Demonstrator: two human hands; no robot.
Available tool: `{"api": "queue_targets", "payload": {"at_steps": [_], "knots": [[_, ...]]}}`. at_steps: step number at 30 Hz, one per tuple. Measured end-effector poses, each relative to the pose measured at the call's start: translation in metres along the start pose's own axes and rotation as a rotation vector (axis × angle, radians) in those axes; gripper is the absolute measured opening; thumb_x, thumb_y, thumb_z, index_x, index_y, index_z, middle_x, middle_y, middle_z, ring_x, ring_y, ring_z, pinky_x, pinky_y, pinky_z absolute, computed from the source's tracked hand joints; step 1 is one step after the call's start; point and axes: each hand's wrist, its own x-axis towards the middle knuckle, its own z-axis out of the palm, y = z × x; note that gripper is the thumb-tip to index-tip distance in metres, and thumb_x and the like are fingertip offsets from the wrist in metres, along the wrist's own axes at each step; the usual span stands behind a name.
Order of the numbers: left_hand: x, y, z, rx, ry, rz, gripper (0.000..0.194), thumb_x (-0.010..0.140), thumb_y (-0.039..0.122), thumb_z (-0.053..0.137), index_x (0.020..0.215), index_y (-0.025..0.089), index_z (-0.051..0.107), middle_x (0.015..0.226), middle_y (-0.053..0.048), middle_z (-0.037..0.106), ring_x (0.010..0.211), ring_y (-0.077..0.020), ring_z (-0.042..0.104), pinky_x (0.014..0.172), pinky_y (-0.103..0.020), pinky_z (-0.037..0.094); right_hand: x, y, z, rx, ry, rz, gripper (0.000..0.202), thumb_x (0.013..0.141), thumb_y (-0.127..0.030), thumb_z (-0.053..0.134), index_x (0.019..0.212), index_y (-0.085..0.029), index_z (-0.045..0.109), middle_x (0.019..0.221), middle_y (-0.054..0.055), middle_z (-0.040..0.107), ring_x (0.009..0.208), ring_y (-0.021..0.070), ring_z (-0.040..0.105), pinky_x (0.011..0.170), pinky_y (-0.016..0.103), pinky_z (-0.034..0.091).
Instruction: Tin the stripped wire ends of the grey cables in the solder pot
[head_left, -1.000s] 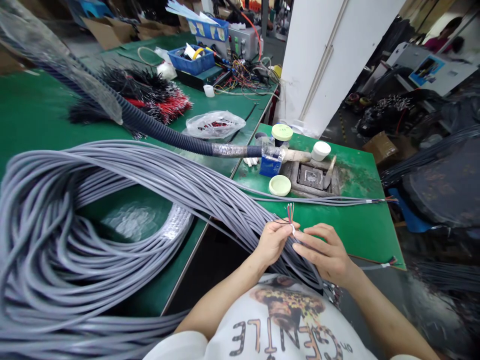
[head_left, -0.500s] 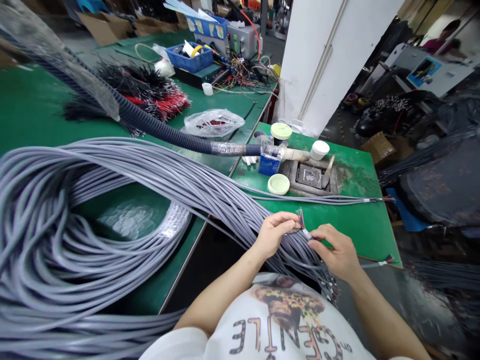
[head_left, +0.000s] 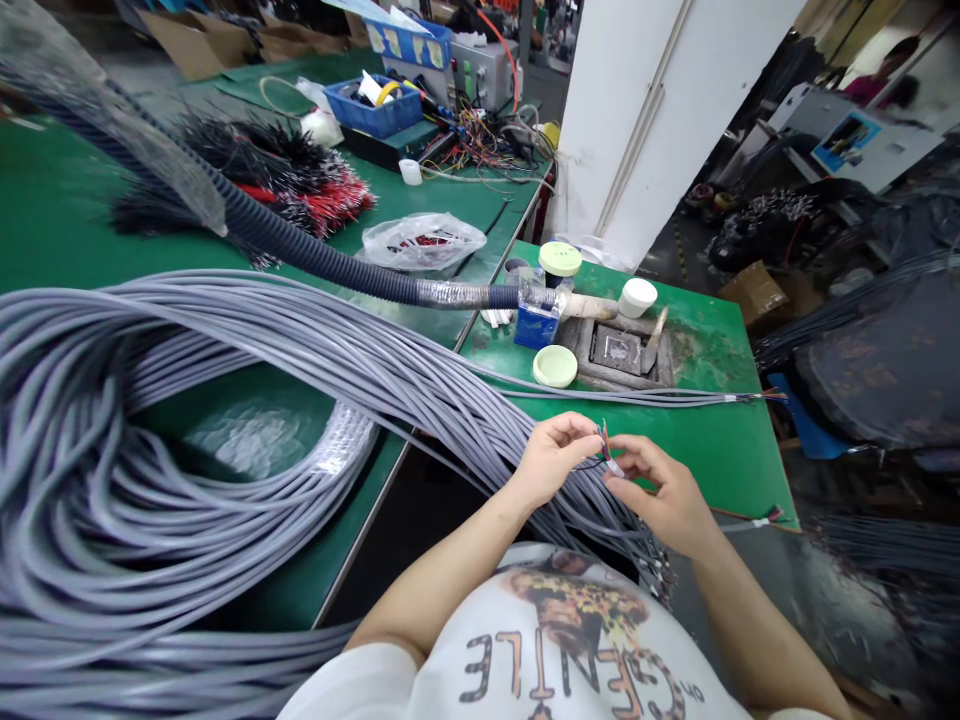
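A grey cable's stripped end, with several thin coloured wires [head_left: 605, 440] fanning out above a white sleeve [head_left: 614, 467], sits between my two hands. My left hand [head_left: 556, 455] is closed, thumb and index finger pinching the wires. At the sleeve, my right hand [head_left: 660, 490] has its thumb against the cable end and its index finger raised near the wires. Under both hands runs a thick bundle of grey cables [head_left: 420, 375], looped in a big coil on the left. Its far ends hang near my shirt.
A ridged hose [head_left: 322, 262] crosses above the cables to a blue box [head_left: 535, 326]. Behind lie a soldering pot [head_left: 619, 350] with a scraper [head_left: 655, 340], a pale green lid [head_left: 555, 366] and a white jar [head_left: 637, 297]. Two grey cables [head_left: 637, 398] lie across the green table.
My right hand has shifted slightly left and its index finger has lifted from the sleeve toward the wires. My left hand keeps its pinch. The view has moved slightly.
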Motion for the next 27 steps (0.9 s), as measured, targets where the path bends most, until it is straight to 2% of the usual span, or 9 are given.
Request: {"api": "queue_targets", "payload": {"at_steps": [3,6,11,13,17,22,27], "knots": [[0.001,-0.003,0.001,0.026,0.046,0.039,0.025,0.063,0.031,0.080,0.069,0.014,0.062,0.062,0.003,0.059,0.056,-0.0066,0.049,0.059,-0.020,0.038,0.008,-0.007,0.007,0.064,0.076,0.026,0.037,0.083,-0.028,0.062,0.117,-0.022,0.048,0.079,-0.002,0.063,0.067,0.0119,0.056,0.063,0.023,0.044],[0.001,-0.004,0.000,0.024,0.062,0.061,0.024,0.065,0.031,0.077,0.069,0.014,0.060,0.063,0.003,0.058,0.058,-0.0072,0.048,0.061,-0.021,0.038,0.016,-0.007,0.013,-0.020,0.177,-0.019,0.031,0.081,-0.027,0.062,0.109,-0.021,0.051,0.069,-0.005,0.057,0.060,0.0102,0.052,0.059,0.022,0.042],[0.002,-0.008,-0.002,-0.021,0.033,0.088,0.020,0.069,0.028,0.075,0.070,0.015,0.060,0.066,0.003,0.057,0.060,-0.0076,0.048,0.063,-0.021,0.038,0.024,-0.001,0.016,-0.167,0.254,-0.122,0.018,0.084,-0.030,0.060,0.099,-0.020,0.058,0.060,-0.006,0.053,0.053,0.0089,0.047,0.055,0.021,0.038],[0.002,-0.008,-0.001,-0.031,0.034,0.100,0.019,0.070,0.028,0.074,0.071,0.015,0.060,0.066,0.004,0.056,0.060,-0.0070,0.047,0.062,-0.021,0.038,0.026,0.000,0.017,-0.199,0.286,-0.173,0.015,0.087,-0.031,0.056,0.097,-0.020,0.059,0.061,-0.005,0.054,0.053,0.0091,0.048,0.054,0.021,0.039],[0.003,-0.005,0.002,0.043,0.053,0.162,0.020,0.071,0.030,0.074,0.070,0.015,0.061,0.065,0.003,0.056,0.060,-0.0074,0.047,0.061,-0.021,0.039,0.030,0.001,0.019,-0.172,0.340,-0.229,0.012,0.090,-0.030,0.052,0.095,-0.021,0.059,0.076,-0.001,0.063,0.062,0.0107,0.055,0.061,0.022,0.043],[0.006,-0.003,0.007,0.146,0.098,0.224,0.023,0.072,0.035,0.073,0.069,0.016,0.062,0.065,0.002,0.058,0.062,-0.0097,0.050,0.063,-0.023,0.041,0.040,0.000,0.017,-0.041,0.383,-0.138,0.017,0.089,-0.033,0.053,0.079,-0.020,0.059,0.070,0.000,0.058,0.063,0.0126,0.054,0.061,0.024,0.044],[0.014,-0.014,0.009,0.112,0.129,0.196,0.023,0.072,0.035,0.072,0.069,0.016,0.060,0.063,0.003,0.058,0.061,-0.0094,0.050,0.063,-0.023,0.040,0.057,0.002,0.009,0.108,0.348,-0.052,0.021,0.085,-0.033,0.057,0.071,-0.018,0.058,0.059,-0.003,0.051,0.053,0.0099,0.047,0.052,0.023,0.039]]}}
